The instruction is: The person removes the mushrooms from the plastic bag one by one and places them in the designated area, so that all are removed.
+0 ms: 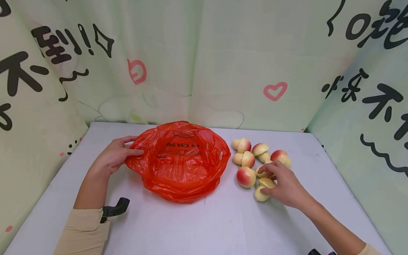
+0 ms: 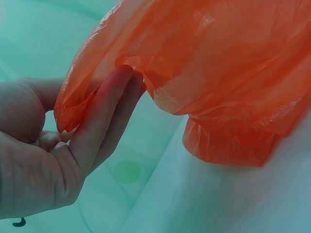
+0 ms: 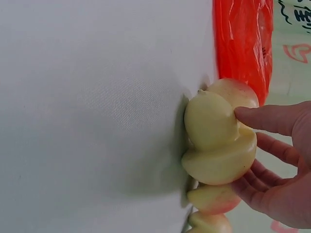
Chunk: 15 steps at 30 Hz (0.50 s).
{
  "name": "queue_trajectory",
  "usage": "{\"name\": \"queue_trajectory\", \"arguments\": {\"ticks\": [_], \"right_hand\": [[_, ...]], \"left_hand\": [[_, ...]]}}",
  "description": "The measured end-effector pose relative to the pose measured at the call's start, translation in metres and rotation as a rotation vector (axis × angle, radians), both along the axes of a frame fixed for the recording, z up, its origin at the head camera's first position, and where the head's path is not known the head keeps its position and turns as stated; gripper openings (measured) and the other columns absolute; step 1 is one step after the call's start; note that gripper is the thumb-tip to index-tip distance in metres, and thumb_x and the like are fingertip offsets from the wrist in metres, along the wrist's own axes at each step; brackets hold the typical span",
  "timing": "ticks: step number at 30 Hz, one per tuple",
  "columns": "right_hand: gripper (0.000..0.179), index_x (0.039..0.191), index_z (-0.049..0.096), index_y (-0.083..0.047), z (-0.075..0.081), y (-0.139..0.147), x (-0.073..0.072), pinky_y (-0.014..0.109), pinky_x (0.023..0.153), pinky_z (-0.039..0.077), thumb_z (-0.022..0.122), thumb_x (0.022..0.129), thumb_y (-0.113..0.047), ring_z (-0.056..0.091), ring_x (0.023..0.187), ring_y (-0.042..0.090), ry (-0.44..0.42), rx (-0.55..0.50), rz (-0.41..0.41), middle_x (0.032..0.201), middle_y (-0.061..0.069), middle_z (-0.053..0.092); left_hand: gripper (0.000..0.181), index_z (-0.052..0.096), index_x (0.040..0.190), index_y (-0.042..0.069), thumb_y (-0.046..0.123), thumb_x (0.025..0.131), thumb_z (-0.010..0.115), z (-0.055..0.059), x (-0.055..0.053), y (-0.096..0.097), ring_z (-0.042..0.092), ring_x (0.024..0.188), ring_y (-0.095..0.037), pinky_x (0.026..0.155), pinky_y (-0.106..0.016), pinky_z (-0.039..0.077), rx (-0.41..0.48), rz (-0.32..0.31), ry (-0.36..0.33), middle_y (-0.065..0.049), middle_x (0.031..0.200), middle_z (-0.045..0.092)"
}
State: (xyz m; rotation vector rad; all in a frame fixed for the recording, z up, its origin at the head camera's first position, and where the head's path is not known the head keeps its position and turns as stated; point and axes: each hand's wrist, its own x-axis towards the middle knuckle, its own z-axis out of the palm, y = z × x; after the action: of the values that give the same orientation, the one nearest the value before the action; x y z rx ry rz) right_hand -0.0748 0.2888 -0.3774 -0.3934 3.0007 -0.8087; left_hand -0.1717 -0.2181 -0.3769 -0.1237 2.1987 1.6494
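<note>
A red plastic bag sits with its wide mouth facing up and toward me, dark print showing inside. My left hand pinches its left rim; in the left wrist view the thin film passes between thumb and straight fingers. To the bag's right lies a cluster of mushroom-shaped pieces with yellow stems and red-blushed caps. My right hand holds the nearest mushroom on the table. From the right wrist, the thumb lies against its rounded stem and the fingers curl by its cap.
Other mushrooms lie close around the right hand, among them a red-capped one by the bag and one at the far right. The white table meets printed curtains at the back and sides.
</note>
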Motion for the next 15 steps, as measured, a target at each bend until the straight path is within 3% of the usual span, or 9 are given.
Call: {"name": "queue_trajectory", "arguments": {"ticks": [15], "right_hand": [[0.038,0.110,0.071,-0.009,-0.0052,-0.0045,-0.0054,0.034,0.079,0.060,0.088,0.077,-0.003,0.062,0.089,0.017,0.071,-0.002,-0.015,0.103,0.007,0.060]], "left_hand": [[0.081,0.025,0.165,0.007,0.022,0.100,0.070,-0.0011,-0.0003,-0.0006,0.070,0.094,-0.012,0.084,-0.029,0.063,-0.003,0.008,-0.004,-0.027,0.152,0.049]]}}
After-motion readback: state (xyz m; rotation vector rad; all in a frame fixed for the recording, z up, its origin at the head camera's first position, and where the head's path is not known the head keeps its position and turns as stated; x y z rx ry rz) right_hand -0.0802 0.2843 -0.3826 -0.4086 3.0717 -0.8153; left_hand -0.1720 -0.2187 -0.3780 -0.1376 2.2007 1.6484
